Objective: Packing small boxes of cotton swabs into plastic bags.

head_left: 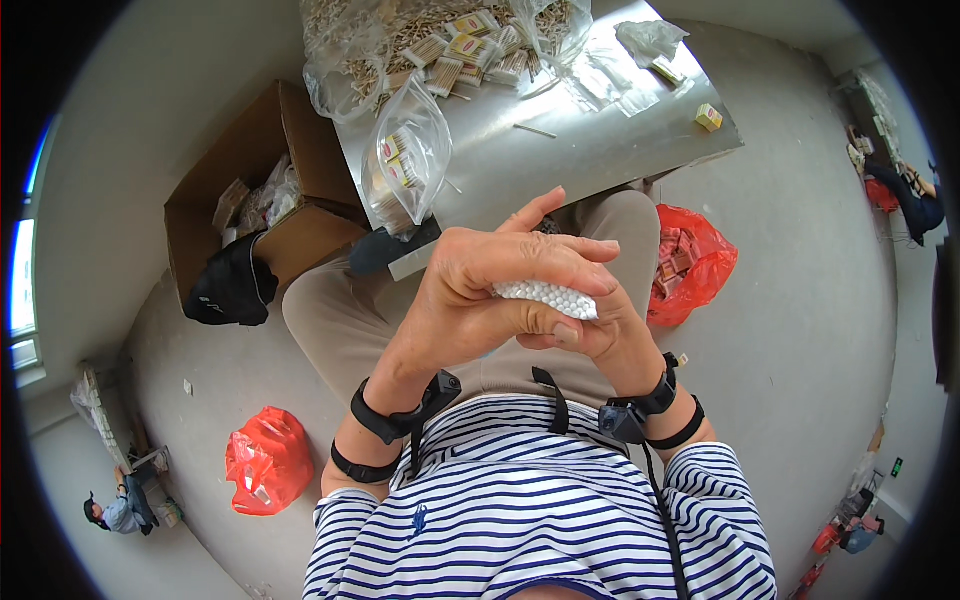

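Your left hand (480,290) is folded over your right hand (590,335), and both are closed around a tight bundle of white cotton swabs (545,296), its rounded tips showing between your fingers, held above your lap in front of the grey metal table (600,150). On that table lie clear plastic bags of swabs (405,160) and small yellow packets (708,117), with an open brown cardboard box (270,190) to your left and a red plastic bag (695,265) by your right knee.

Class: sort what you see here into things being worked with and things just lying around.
In hand: bundle of white-tipped swabs, left hand, right hand.

Lying about: metal table, small packed boxes, cardboard box, red bags.
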